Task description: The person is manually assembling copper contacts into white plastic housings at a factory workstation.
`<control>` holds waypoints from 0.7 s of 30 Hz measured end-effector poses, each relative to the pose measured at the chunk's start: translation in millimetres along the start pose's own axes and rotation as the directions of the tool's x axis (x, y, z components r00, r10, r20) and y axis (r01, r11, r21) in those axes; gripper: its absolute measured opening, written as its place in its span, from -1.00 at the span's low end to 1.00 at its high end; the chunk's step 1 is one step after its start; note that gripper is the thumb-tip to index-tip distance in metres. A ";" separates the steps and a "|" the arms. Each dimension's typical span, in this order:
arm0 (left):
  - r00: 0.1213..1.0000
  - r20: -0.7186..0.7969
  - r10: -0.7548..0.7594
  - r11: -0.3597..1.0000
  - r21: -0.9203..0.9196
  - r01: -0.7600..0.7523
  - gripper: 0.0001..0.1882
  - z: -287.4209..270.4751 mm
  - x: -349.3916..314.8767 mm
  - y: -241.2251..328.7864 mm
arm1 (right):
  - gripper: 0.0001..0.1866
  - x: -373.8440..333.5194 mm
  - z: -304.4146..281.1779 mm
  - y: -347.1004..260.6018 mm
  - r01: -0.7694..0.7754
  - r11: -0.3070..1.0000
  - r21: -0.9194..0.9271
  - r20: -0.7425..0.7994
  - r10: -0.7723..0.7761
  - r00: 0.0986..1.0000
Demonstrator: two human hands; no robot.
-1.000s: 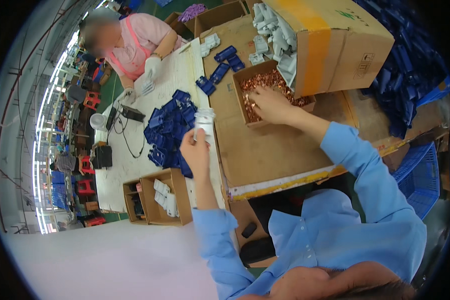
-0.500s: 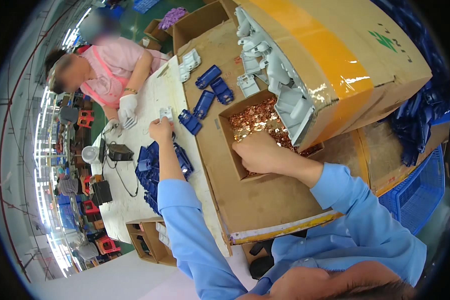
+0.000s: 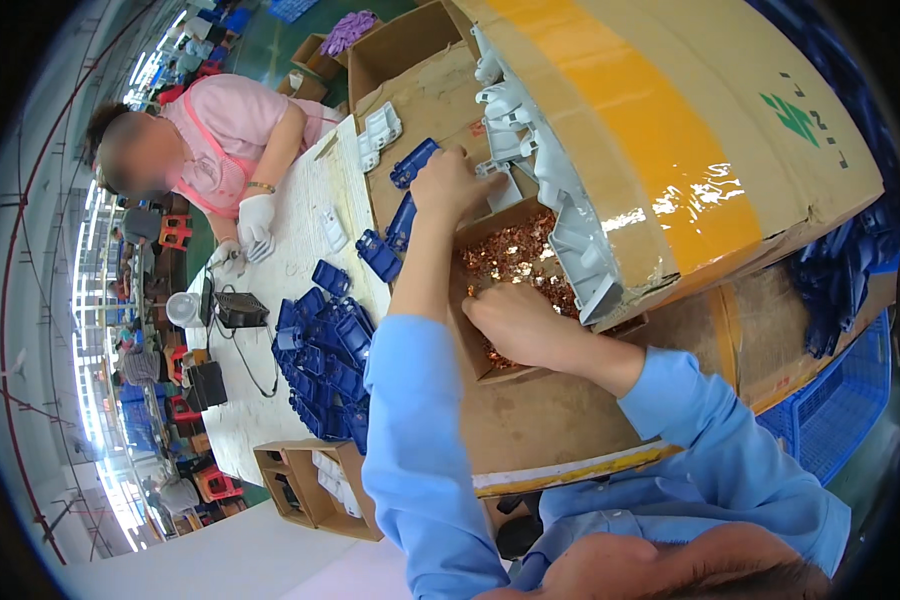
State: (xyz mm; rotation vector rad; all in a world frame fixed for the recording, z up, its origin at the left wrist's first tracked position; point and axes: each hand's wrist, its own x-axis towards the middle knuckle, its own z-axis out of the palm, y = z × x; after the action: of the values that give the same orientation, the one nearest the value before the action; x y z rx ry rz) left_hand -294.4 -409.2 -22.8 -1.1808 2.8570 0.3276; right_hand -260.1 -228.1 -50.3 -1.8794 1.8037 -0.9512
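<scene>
The right hand (image 3: pixel 515 325) digs, fingers curled, into the small cardboard box of copper-coloured metal pieces (image 3: pixel 515 265). At eleven o'clock from it, the left hand (image 3: pixel 455 185) closes on a grey moulded plastic part (image 3: pixel 505 190). Many blue plastic housings (image 3: pixel 325 360) lie heaped at nine o'clock, apparently still waiting.

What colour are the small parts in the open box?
Copper-coloured small parts, seen in the head view.

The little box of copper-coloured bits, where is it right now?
In the head view, the small cardboard box of copper parts sits centre, beside the big tipped carton. The right hand is in it, and the left hand reaches just beyond.
</scene>
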 end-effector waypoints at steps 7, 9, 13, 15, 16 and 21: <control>0.993 0.109 -0.039 0.991 -0.126 0.053 -0.40 13.1 8.6 -8.8 | -0.80 3.6 0.8 -5.9 -0.081 0.996 -0.041 0.067 0.083 0.994; 0.994 -0.084 -0.070 0.972 -0.229 0.049 -0.54 19.2 5.0 -21.4 | -0.92 4.9 0.8 -5.0 -0.057 0.989 -0.140 0.069 0.067 0.995; 0.907 -0.383 -0.176 0.796 -0.597 -0.098 -0.74 -35.2 -69.2 -50.5 | -0.94 3.0 9.7 4.2 0.023 0.991 -0.133 -0.028 -0.027 0.999; 0.854 -0.440 -0.277 0.618 -0.762 -0.192 -0.79 -61.9 -137.3 -68.2 | -0.89 3.9 10.4 1.0 0.003 0.997 -0.073 -0.071 -0.008 0.997; 0.849 -0.364 -0.383 0.572 -0.815 -0.091 -0.81 -67.5 -174.6 -78.2 | -0.87 5.0 10.9 6.0 0.002 0.999 -0.034 -0.075 -0.004 0.997; 0.774 -0.106 -0.624 0.016 -0.992 -0.123 -0.71 -8.3 -371.2 -89.3 | -0.89 -5.7 -12.8 -23.2 -0.059 0.997 0.049 -0.171 0.066 0.983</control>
State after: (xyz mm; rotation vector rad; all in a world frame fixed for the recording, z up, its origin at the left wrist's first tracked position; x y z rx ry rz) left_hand 32.6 -214.7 10.0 -2.1943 2.1927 2.7452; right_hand -251.7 -217.5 -26.8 -1.7503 1.9110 -1.1524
